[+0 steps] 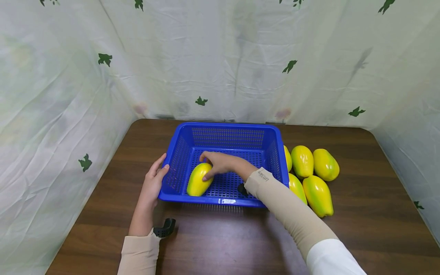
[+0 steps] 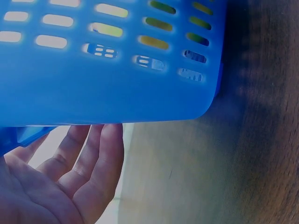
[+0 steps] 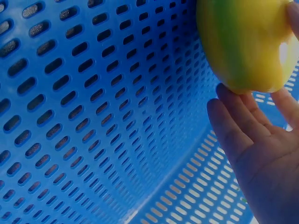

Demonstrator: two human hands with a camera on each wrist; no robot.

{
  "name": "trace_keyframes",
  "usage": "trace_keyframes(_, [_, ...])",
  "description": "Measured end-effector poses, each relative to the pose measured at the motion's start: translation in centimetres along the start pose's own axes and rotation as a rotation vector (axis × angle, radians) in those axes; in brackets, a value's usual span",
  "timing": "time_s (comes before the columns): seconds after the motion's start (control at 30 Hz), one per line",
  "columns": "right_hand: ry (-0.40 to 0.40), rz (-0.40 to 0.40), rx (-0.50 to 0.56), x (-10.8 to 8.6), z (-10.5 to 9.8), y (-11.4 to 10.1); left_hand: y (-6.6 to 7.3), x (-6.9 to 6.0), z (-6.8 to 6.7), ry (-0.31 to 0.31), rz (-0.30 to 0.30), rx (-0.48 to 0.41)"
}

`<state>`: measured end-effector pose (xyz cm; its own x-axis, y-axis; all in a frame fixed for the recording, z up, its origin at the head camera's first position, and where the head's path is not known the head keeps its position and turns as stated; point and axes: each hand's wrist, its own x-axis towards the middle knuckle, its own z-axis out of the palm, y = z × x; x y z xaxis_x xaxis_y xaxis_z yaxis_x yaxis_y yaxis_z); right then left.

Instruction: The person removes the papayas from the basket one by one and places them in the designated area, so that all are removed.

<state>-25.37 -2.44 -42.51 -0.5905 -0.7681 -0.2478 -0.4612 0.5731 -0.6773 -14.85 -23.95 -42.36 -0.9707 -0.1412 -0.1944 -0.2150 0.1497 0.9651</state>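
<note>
A yellow-green papaya [image 1: 199,179] is inside the blue plastic basket [image 1: 225,202], near its front left corner. My right hand [image 1: 220,164] reaches in from the right and holds the papaya by its upper end, thumb on one side. In the right wrist view, fingertips touch the end of the papaya [image 3: 247,46]. Outside the basket, my left hand [image 1: 156,179] rests against the left side, its thumb at the rim. Relaxed fingers of the left hand [image 2: 79,168] extend along the basket [image 2: 103,93] in the left wrist view, their tips partly hidden.
Several more papayas [image 1: 317,194] lie on the brown wooden table [image 1: 371,214] to the right of the basket, some partly hidden by its wall and my right sleeve. A pale curtain [image 1: 220,57] with green leaf shapes hangs behind the table.
</note>
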Motion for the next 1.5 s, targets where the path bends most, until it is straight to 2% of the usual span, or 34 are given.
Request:
trace_keyframes(0.23, [-0.059, 0.031, -0.077, -0.2, -0.1, 0.2, -1.5, 0.9, -0.3, 0.003, 0.010, 0.001])
trace_keyframes(0.33, [-0.062, 0.009, -0.075, -0.1, -0.2, 0.4, -1.9, 1.1, -0.4, 0.008, 0.017, 0.011])
trace_keyframes(0.5, [-0.053, -0.025, -0.023, -0.1, -0.2, 0.6, -2.0, 1.2, -0.4, 0.011, 0.017, 0.013])
trace_keyframes(0.93, [0.052, -0.079, 0.137, -0.9, -0.9, 1.1, -1.8, 1.1, -0.4, -0.007, 0.011, 0.001])
trace_keyframes(1.37, [0.102, -0.124, 0.253, -1.8, -1.6, 1.1, -1.9, 1.2, -0.4, -0.009, 0.007, 0.001])
trace_keyframes(1.5, [0.110, -0.143, 0.287, -2.5, -2.0, 0.6, -1.6, 0.9, -0.4, -0.010, 0.003, 0.003])
